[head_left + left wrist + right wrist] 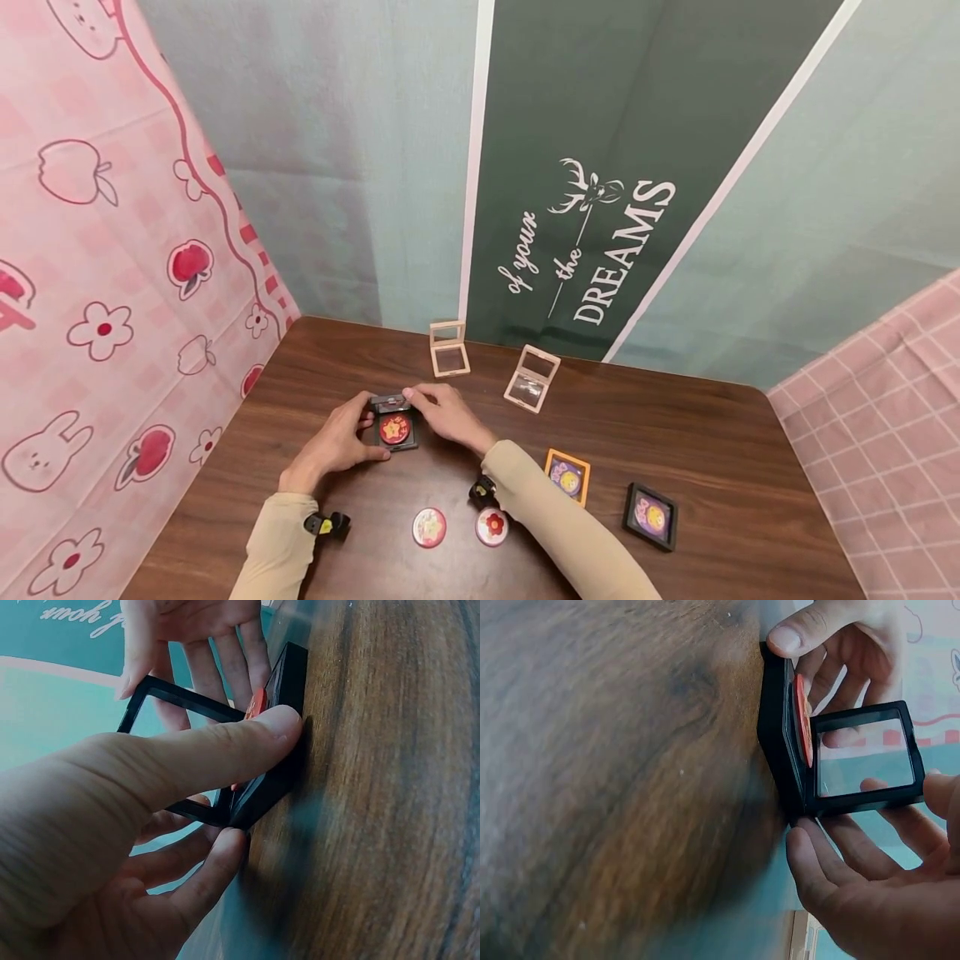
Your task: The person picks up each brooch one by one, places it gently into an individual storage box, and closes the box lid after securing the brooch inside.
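A small black hinged display case (411, 440) lies on the table with its lid (870, 799) raised. A red round badge with a yellow star (394, 428) is in its base. My left hand (337, 435) grips the case from the left. In the left wrist view its thumb (247, 742) lies over the near edge, with fingers behind the hinge side. On the lid's upper edge is the thumb of my right hand (450, 412), while its fingers spread behind the clear-windowed lid; together they hold it up. Part of the badge is hidden by the left thumb in that view.
Two pale open cases, one (450, 354) and another (532, 379), stand at the back. Two round badges, one (429, 527) and a red-flowered one (492, 527), lie in front. An orange-framed case (567, 477) and a black-framed case (650, 517) lie right on the wooden table (720, 450).
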Motion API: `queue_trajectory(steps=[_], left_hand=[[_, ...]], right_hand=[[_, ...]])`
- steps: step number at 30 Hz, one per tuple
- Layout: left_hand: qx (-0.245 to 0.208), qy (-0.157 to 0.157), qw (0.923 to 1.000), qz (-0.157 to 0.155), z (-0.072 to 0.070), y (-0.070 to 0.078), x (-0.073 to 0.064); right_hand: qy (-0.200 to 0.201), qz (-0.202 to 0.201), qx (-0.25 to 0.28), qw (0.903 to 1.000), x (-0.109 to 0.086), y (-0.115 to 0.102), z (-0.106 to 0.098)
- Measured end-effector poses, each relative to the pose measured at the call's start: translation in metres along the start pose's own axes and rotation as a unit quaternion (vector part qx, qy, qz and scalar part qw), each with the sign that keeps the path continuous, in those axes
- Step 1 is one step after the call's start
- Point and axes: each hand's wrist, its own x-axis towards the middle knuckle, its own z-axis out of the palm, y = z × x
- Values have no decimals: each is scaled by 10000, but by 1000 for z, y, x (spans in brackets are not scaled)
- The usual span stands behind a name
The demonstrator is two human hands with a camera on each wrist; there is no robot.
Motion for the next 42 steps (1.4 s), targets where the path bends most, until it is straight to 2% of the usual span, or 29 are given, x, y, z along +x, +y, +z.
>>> queue_trajectory(steps=[4,12,23,31,42], left_hand=[[-17,11,10000,22,1,-1,1],[122,28,9999,15,1,-1,1],[230,5,9997,64,-4,1,-1],[231,-101,9995,178,-7,1,-2],[206,-193,9996,75,-5,4,-4]], right_hand=[[-212,-13,-82,9997,0,1,-3],[-914,-256,-491,9943,-2,-5,-10],[-1408,-471,-390,9882,-4,-6,-11],[-1574,-283,4,9871,-5,-5,-10],[-1391,-144,-383,9894,-8,-3,-3]])
